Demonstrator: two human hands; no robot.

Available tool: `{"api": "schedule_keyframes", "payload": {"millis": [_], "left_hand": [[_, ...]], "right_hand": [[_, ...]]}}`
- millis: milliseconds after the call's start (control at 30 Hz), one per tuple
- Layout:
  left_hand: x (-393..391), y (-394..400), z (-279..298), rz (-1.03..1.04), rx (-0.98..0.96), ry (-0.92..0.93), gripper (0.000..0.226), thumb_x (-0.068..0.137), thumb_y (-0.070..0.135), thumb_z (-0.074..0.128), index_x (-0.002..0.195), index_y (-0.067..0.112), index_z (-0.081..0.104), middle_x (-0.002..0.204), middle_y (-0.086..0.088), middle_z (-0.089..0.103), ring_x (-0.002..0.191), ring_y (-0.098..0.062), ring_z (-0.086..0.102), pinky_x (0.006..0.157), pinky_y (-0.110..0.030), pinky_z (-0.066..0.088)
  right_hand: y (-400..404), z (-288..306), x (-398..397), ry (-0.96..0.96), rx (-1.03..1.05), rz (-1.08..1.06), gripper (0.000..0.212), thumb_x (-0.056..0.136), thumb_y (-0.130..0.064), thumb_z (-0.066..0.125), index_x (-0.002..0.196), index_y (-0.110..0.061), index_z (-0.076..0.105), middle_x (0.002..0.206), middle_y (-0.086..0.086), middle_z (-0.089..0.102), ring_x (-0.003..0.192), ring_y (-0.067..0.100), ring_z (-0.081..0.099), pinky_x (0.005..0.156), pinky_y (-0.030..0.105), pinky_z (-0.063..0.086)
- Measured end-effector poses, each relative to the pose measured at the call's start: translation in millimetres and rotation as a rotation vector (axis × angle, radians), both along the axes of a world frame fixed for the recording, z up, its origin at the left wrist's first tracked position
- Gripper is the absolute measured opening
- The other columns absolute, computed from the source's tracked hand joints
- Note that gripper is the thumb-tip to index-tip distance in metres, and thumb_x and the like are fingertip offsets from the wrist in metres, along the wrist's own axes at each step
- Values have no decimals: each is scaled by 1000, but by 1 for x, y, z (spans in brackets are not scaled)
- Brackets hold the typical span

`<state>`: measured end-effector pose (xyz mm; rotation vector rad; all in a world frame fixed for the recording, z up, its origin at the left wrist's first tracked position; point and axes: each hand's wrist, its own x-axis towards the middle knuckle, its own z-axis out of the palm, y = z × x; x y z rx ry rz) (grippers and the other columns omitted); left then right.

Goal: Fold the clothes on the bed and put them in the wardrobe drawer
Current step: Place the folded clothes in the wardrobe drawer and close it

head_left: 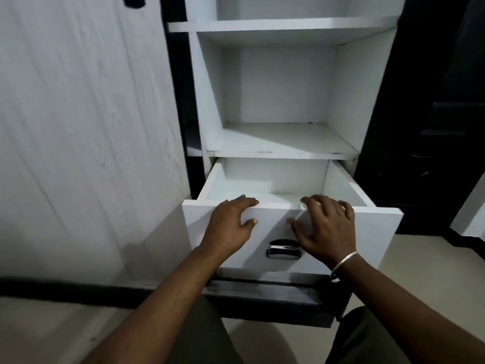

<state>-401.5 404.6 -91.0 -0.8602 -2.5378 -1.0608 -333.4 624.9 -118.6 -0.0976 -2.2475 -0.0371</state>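
**Empty drawer, empty hands: the risk lies at the drawer front**

The drawer (291, 224) stands pulled out of the wardrobe (283, 85), and no clothes show anywhere in view, neither in the part of the drawer that can be seen nor in either hand; the bed is out of frame. If the drawer gets pushed shut from here, the likely fault is that it closes with nothing inside, and the folding and storing remain undone. A second hazard, judging by the pose: fingertips lying over the top edge of the front panel could be nipped against the shelf (283, 144) just beyond them if the drawer slides in. An uneven shove could also skew the drawer in its opening.

The left hand (231, 227) lies with its fingers loosely spread and near straight, tips at the top edge of the panel, thumb angled inward across the panel face. The right hand (328, 229) is slightly blurred; its fingers are spread and gently bent, tips at or just over the same edge, thumb pointing toward the left thumb. Neither hand grips anything. The metal handle (283, 252) sits below both thumbs, between the two wrists, untouched. A bangle (345, 260) circles the right wrist. Both forearms reach forward from the bottom of the frame.
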Motion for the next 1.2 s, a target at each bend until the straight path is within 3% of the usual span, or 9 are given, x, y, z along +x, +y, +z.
{"api": "schedule_keyframes", "payload": {"millis": [100, 233, 367, 533, 633, 767, 867, 1033, 1200], "left_hand": [[16, -41, -5, 98, 33, -2, 43, 88, 20, 71, 130, 23, 63, 137, 4, 60, 135, -10, 46, 112, -21, 30], [46, -116, -6, 333, 29, -37, 40, 89, 26, 68, 128, 27, 63, 131, 7, 64, 120, -12, 58, 103, -22, 41], [98, -221, -14, 625, -44, -84, 35, 91, 33, 63, 126, 30, 62, 126, 12, 66, 113, -12, 62, 104, -34, 45], [186, -341, -24, 1035, -29, -131, 25, 89, 35, 63, 114, 32, 66, 111, 12, 71, 102, -11, 65, 96, -38, 49], [231, -391, -32, 1242, -147, -162, 28, 88, 41, 59, 115, 36, 63, 113, 12, 69, 107, -14, 63, 96, -41, 47], [284, -446, -48, 1462, -199, -270, 39, 88, 43, 57, 126, 36, 58, 131, 6, 61, 124, -22, 52, 101, -47, 39], [300, -467, -72, 1493, -259, -376, 49, 90, 49, 50, 138, 42, 45, 149, 7, 43, 140, -22, 34, 106, -56, 29], [301, -489, -104, 1452, -191, -512, 65, 83, 71, 24, 146, 53, 19, 160, 6, 21, 148, -29, 16, 114, -63, 19], [296, -495, -118, 1458, -151, -527, 61, 88, 73, 25, 146, 58, 13, 161, 10, 17, 150, -25, 12, 113, -67, 15]], "right_hand": [[-46, 4, -5, 46, 2, 185, 32, 82, -39, 64, 105, -16, 65, 109, 6, 64, 104, 29, 60, 96, 49, 38], [-134, 5, -21, -70, -126, 567, 24, 86, -32, 61, 101, -14, 65, 97, 4, 67, 87, 29, 63, 77, 41, 50], [-261, -11, -19, -392, -258, 896, 24, 90, -36, 59, 105, -17, 64, 94, 2, 69, 84, 23, 65, 71, 36, 54], [-415, -21, 27, -782, -372, 1189, 13, 84, -27, 73, 94, -23, 66, 80, -4, 70, 76, 14, 65, 69, 25, 46], [-480, -35, 49, -1010, -498, 1242, 18, 83, -34, 75, 96, -27, 64, 78, -7, 69, 77, 9, 65, 69, 23, 47], [-548, -54, 65, -1249, -622, 1102, 56, 80, -50, 74, 123, -17, 60, 114, 7, 67, 103, 23, 63, 92, 34, 49], [-567, -63, 64, -1396, -663, 977, 85, 75, -57, 75, 138, -7, 47, 131, 11, 57, 118, 29, 56, 91, 33, 44], [-578, -76, 51, -1716, -838, 952, 97, 38, -57, 89, 116, -4, 65, 96, 11, 75, 84, 28, 73, 84, 43, 59], [-591, -87, 43, -1898, -953, 933, 95, 37, -42, 95, 119, -4, 65, 101, 18, 74, 91, 36, 72, 89, 51, 56]]}}
